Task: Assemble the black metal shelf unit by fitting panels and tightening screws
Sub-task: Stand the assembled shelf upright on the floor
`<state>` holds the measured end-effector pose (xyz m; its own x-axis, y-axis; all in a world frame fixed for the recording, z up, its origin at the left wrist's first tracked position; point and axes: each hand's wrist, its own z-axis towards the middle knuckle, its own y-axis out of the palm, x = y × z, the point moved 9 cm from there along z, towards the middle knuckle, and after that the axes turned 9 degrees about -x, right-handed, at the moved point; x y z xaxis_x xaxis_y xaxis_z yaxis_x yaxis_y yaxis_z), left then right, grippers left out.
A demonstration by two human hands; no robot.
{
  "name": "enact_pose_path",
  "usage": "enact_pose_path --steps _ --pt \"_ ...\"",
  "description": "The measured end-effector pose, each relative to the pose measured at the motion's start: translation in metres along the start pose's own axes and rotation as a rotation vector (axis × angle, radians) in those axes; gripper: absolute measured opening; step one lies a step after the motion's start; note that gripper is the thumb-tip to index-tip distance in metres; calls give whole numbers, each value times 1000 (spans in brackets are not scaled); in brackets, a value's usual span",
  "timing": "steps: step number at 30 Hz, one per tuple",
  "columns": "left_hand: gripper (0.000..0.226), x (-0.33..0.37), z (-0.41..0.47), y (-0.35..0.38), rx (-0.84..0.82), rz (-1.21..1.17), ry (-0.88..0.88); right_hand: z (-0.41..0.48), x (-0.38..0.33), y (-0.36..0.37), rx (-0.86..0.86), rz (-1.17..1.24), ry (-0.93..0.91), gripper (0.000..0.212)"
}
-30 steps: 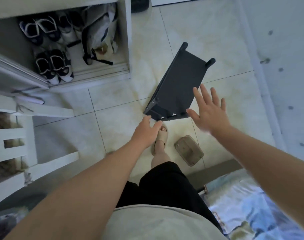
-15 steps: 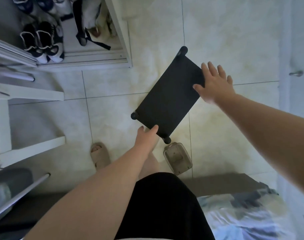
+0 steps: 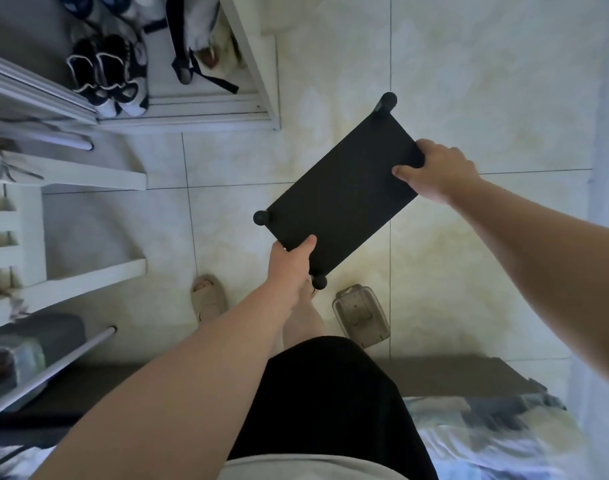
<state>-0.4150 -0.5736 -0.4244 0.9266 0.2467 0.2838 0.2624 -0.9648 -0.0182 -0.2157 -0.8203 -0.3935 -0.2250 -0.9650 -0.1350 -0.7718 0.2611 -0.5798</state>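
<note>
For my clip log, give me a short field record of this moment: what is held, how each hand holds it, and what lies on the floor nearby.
held item: black shelf unit, flat top facing the camera, round caps at three visible corners
left grip: left hand grips the near short edge, thumb on top
right grip: right hand grips the far corner, thumb on top, fingers curled over the edge
floor nearby: beige slipper, clear plastic box
background: shoes in a white cabinet
</note>
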Motion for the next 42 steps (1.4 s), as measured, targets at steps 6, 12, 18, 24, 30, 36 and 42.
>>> enact_pose_path --steps 6,12,18,24,30,36,42 --pt "46 47 -20 2 30 105 131 -36 32 -7 2 285 49 49" --pt "50 121 -32 38 -22 135 255 -71 75 -31 111 612 120 44" --pt "51 212 -34 119 -154 289 370 -83 127 -72 217 1010 225 55" --pt "53 305 -23 209 -218 507 416 -73 164 -129 300 1234 307 51" --pt "46 393 -21 309 -307 649 462 -60 196 -192 377 1413 354 45" --pt "38 444 -24 416 -378 754 507 -42 252 -241 451 1542 383 39" --pt "33 470 -20 543 -397 883 554 -14 335 -276 463 1650 406 41"
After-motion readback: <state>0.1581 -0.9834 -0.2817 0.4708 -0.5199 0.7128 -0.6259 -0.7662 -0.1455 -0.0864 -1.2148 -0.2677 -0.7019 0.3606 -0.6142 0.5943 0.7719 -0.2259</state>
